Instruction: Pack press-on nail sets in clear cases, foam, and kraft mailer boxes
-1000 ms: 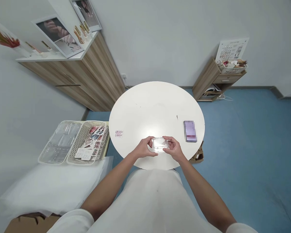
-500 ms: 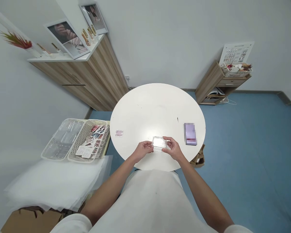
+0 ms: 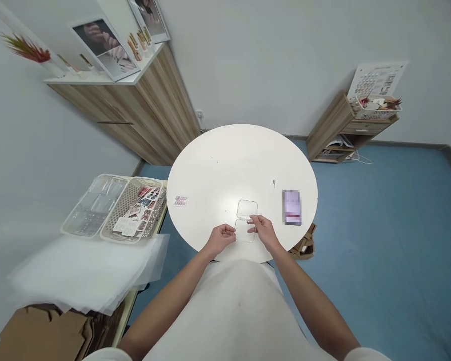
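A clear plastic hinged box (image 3: 245, 230) lies opened out near the front of the round white table (image 3: 225, 155), its lid folded back away from me. My left hand (image 3: 221, 238) pinches the left edge of the near half. Across from it, my right hand (image 3: 263, 231) grips the right side by the hinge, a finger reaching over the box. Nothing shows inside the box. To the left on the table lies a small card with pink nail-like shapes (image 3: 181, 201). A phone-like slab with a blurred purple face (image 3: 292, 206) lies at the right.
Left of the table stand a basket of clear plastic boxes (image 3: 107, 193) and a basket of printed cards (image 3: 125, 205). White translucent sheets (image 3: 93, 268) lie in front of them, above brown cardboard (image 3: 41, 333). A cardboard box (image 3: 305, 245) sits below the table's right edge.
The clear box has gone from closed to open, its lid swung away from me. My right hand has shifted from the lid's edge to the hinge side. The whole view has tilted slightly.
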A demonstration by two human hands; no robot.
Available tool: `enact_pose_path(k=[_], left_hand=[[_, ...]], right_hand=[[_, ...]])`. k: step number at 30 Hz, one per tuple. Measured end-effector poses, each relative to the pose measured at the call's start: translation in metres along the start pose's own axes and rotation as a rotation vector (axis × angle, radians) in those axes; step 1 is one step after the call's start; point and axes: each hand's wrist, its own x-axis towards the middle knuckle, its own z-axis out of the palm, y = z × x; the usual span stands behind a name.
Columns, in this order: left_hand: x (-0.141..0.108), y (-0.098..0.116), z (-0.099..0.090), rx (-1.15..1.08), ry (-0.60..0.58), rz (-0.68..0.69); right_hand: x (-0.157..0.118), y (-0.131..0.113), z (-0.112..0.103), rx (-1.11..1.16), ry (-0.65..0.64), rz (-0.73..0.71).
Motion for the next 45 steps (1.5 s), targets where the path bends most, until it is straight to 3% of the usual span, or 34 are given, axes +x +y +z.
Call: enact_pose_path(k=[6,12,19,26,33,38,45], left_hand=[[-0.001,-0.009,0.000,0.006,0.065,-0.013],[0.003,-0.011,0.002,0.039,0.128,-0.017],[0.002,-0.025,0.002,0.123,0.152,-0.013],[-0.001,-0.038,-0.004,0.322,0.198,-0.010],[0.013,-0.048,-0.012,0.450,0.269,0.004],[0.022,-0.053,-0.018,0.472,0.274,-0.018],[0.020,-0.058,-0.023,0.429,0.210,-0.071]], right_hand=[[-0.005,0.015,0.000,0.072,-0.008,0.016],[-0.019,0.033,-0.006,-0.061,0.061,-0.057],[-0.028,0.049,0.002,-0.206,-0.077,-0.135],[-0.015,0.065,0.011,-0.295,-0.136,-0.059],[0.005,0.072,0.026,-0.383,-0.184,-0.018],[0.010,0.074,0.033,-0.446,-0.161,0.003],[-0.002,0.081,0.039,-0.399,-0.030,0.107]])
